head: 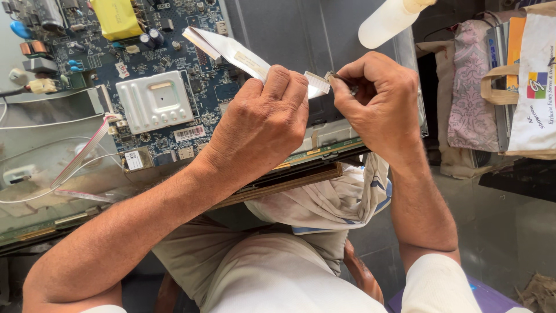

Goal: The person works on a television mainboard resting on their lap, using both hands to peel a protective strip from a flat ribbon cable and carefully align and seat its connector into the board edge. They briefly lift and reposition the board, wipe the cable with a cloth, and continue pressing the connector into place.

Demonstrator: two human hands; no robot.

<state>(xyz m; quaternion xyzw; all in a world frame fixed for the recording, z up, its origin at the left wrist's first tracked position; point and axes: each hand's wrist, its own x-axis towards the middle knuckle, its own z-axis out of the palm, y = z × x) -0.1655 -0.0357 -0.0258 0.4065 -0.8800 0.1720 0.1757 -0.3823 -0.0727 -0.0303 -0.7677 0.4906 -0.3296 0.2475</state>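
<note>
white flat ribbon cable [243, 55] runs from the blue circuit board [174, 69] into the left hand [263, 124], fingers pinched on its free end. right hand [379, 95] grips a small dark tool [341, 81] touching the cable tip.

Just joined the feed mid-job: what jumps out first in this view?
Centre frame, the left hand pinches a flat white ribbon cable while the right hand puts a small dark tool to its end. Behind them to the left lies a blue circuit board with a silver heat sink.
</note>
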